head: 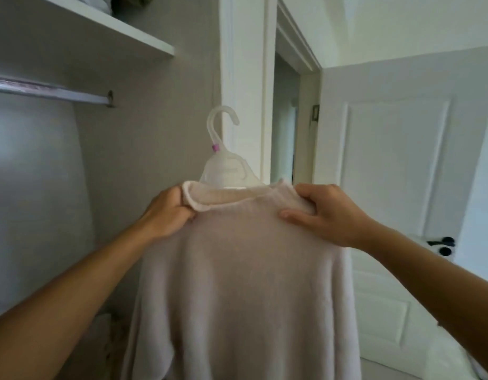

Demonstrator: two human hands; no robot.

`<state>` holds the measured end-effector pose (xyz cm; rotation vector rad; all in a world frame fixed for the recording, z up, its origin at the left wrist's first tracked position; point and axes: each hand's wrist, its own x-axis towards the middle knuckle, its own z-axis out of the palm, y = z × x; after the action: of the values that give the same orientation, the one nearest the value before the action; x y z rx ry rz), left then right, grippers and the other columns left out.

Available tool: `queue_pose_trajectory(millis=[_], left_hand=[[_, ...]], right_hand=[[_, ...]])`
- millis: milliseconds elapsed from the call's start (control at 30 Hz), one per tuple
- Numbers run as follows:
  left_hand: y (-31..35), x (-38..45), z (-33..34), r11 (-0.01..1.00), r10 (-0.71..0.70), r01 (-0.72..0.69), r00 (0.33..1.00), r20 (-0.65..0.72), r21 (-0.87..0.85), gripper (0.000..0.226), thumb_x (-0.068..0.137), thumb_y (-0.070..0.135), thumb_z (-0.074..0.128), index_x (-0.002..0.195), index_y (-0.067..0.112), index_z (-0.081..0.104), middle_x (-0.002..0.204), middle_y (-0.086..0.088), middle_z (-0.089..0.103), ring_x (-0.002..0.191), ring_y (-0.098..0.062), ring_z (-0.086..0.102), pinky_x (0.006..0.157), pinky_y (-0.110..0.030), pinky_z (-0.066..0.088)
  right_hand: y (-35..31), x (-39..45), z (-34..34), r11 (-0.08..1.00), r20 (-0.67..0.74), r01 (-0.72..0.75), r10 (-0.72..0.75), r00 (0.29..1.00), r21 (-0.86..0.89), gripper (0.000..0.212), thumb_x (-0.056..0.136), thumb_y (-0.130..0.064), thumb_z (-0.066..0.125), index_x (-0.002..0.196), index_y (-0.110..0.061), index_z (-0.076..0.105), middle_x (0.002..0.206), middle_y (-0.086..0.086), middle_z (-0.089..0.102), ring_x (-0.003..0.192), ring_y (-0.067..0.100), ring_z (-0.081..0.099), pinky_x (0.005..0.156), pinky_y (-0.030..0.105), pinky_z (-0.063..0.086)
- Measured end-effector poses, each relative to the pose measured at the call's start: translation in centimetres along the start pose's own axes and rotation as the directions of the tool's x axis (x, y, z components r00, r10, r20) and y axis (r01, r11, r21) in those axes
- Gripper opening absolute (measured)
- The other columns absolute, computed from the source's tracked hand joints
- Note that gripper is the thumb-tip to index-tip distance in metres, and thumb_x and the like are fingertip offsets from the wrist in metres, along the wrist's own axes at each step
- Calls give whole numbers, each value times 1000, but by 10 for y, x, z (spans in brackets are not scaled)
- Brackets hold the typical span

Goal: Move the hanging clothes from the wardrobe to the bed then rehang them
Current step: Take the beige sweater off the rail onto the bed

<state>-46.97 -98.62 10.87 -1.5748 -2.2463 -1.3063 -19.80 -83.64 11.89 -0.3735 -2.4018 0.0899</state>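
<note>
A pale pink knitted sweater (pixel 245 283) hangs from a translucent white plastic hanger (pixel 223 160) held up in front of me. The hanger's hook points up and is free of any rail. My left hand (pixel 168 212) grips the sweater's left shoulder at the collar. My right hand (pixel 325 215) grips the right shoulder, thumb on the front. The wardrobe rail (pixel 50 90) runs at upper left, bare in its visible stretch, well left of the hook.
A white shelf (pixel 105 26) with folded items sits above the rail. The wardrobe's white frame (pixel 245 78) stands just behind the hanger. A white panelled door (pixel 396 174) with a dark handle (pixel 443 245) is open at right. Some items lie on the wardrobe floor.
</note>
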Motion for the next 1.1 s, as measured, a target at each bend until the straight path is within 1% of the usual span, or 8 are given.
queue_pose_trajectory(millis=[100,200,400,467,700,800,1000,1100], left_hand=[[40,7,41,994,97,-87,984,148,-72,49,45,18,62,94,16,61,98,-8,69,93,-21,61,85,-43,51],[86,5,83,970,241,-228,942,232,-81,32,54,17,75,79,13,56,80,-5,64,76,-24,58,73,-45,49],[177,-10,182,894,446,-391,828,341,-219,33,73,18,84,100,22,66,95,8,68,89,-10,62,78,-31,50],[209,-18,215,873,485,-411,791,374,-263,32,74,21,84,102,19,67,96,7,68,89,-11,62,78,-32,51],[334,-69,325,778,625,-481,655,424,-404,30,69,18,85,72,10,56,69,1,58,61,-12,48,60,-28,37],[389,-97,366,741,670,-504,601,435,-444,33,68,16,85,66,15,51,63,5,53,58,-10,45,56,-28,34],[490,-158,446,641,765,-529,497,409,-556,29,72,13,82,70,10,53,66,-4,58,60,-16,48,58,-31,37],[536,-188,485,580,814,-543,414,407,-608,31,73,14,82,71,8,52,66,-8,57,61,-20,48,58,-32,37]], right_hand=[[27,-49,-36,980,15,-168,170,985,-104,37,92,-47,59,70,-22,44,61,-7,49,56,9,46,57,27,37],[54,-102,-69,937,-20,-335,335,942,-100,33,92,-37,63,74,-14,47,66,-2,53,62,15,49,59,30,37],[87,-215,-132,809,-101,-565,556,825,-163,34,93,-34,61,73,-13,42,64,-4,50,59,14,44,55,27,33],[94,-254,-155,763,-119,-617,606,786,-193,34,93,-36,61,73,-16,42,65,-5,52,60,14,46,55,28,35],[123,-392,-238,584,-187,-775,756,627,-241,30,89,-42,63,81,-16,51,78,0,61,73,22,58,68,40,48],[129,-449,-275,526,-217,-818,792,571,-234,27,90,-44,61,88,-17,56,83,-2,64,76,18,60,72,43,53],[120,-549,-338,393,-307,-890,839,450,-232,21,93,-37,61,80,-27,49,80,-6,59,71,9,56,62,22,43],[112,-596,-361,294,-378,-924,848,371,-246,25,93,-36,61,76,-30,44,76,-8,56,68,7,52,60,22,37]])
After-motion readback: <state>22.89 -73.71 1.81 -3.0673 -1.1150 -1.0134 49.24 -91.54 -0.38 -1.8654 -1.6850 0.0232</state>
